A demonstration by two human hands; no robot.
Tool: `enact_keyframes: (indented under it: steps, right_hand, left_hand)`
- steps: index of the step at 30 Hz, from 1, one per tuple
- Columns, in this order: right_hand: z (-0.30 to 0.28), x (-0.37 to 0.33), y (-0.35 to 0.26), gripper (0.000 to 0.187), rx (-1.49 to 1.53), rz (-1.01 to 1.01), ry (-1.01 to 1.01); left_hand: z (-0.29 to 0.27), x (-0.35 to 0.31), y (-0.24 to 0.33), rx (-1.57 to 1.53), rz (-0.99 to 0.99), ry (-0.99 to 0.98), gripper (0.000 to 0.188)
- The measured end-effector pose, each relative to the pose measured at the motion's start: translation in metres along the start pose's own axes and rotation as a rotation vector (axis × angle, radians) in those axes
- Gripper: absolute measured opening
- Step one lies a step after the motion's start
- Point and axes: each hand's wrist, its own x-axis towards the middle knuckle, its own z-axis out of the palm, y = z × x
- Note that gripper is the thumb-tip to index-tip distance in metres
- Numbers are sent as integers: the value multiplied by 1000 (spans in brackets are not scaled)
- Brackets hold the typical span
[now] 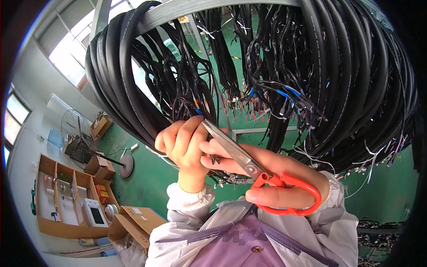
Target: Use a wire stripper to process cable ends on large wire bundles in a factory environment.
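My right hand (284,169) grips scissors (238,155) with red handles, the thumb and fingers around the loops. The metal blades lie closed together and point up and left, their tip beside the knuckles of my left hand (182,140). That left hand is closed in a fist in front of a hanging black wire harness (178,71); what its fingers hold is hidden. My right fingertips reach the left hand's side. Some small black pieces (215,160) show between the right fingers, too small to name.
Thick black cable coils (120,71) hang over a metal rail (213,8) on the left, more cable coils (347,66) on the right. Loose wire ends (293,98) with blue sleeves stick out. A floor fan (126,165), a wooden shelf (66,224) and cardboard boxes (144,218) stand at left.
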Motion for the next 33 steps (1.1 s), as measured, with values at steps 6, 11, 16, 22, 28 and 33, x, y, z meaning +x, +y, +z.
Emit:
enact_keyframes:
  steps: [6, 11, 16, 22, 28, 33]
  right_hand:
    - [-5, -4, 3, 73, -25, -6, 28]
    - [-6, -1, 7, 71, -46, -76, 7]
    - [-6, -9, 16, 62, -22, -15, 26]
    - [-1, -18, 21, 51, -126, -24, 323]
    - [-14, 14, 37, 47, -743, -471, 606]
    - [-19, 37, 47, 46, -1064, -527, 583]
  left_hand:
    - [-2, -1, -4, 7, 13, -58, 26]
    - [-1, 1, -3, 4, 15, -38, 26]
    - [-6, 0, -1, -148, -62, -67, 22]
    - [-7, 1, 1, -257, -72, -89, 26]
    - [-10, 0, 1, -250, -52, -119, 22]
    - [-13, -3, -2, -298, -57, -160, 22]
